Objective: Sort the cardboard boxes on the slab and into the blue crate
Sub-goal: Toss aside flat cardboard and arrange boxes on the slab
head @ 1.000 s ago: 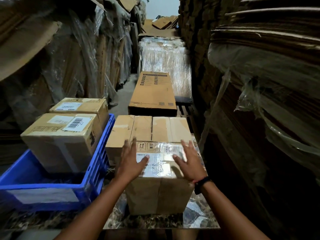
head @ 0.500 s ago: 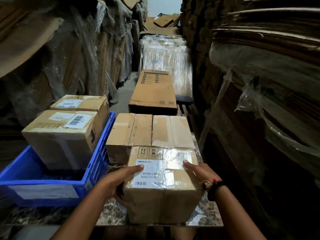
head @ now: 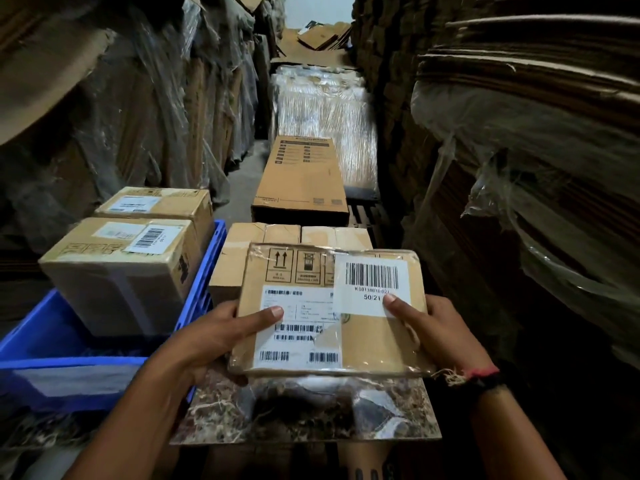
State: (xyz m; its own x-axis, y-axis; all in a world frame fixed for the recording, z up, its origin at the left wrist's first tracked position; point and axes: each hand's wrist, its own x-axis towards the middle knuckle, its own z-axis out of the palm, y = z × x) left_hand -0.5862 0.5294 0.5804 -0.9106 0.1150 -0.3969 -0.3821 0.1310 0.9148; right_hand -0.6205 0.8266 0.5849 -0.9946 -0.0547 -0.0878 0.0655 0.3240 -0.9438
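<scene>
Both hands hold a taped cardboard box over the near end of the stone slab.

The held box [head: 329, 310] tilts toward the camera, above the slab [head: 221, 417] and in front of a row of plain boxes [head: 242, 251] standing on it. Its barcode sticker [head: 372, 285] reads "50/21", with a code line above that too small to read surely. Beside the sticker are printed handling symbols, one a pair of up arrows, and a white shipping label with several barcodes. The left hand [head: 214, 337] grips the left side with its thumb on the shipping label. The right hand [head: 440, 330] grips the right side with its thumb on the barcode sticker. The other fingers are hidden. To the left, the blue crate [head: 69, 362] holds two boxes: a near box [head: 117, 271] with a barcode sticker and a far box [head: 159, 206] with a white label. The crate's front wall carries a pale label.
</scene>
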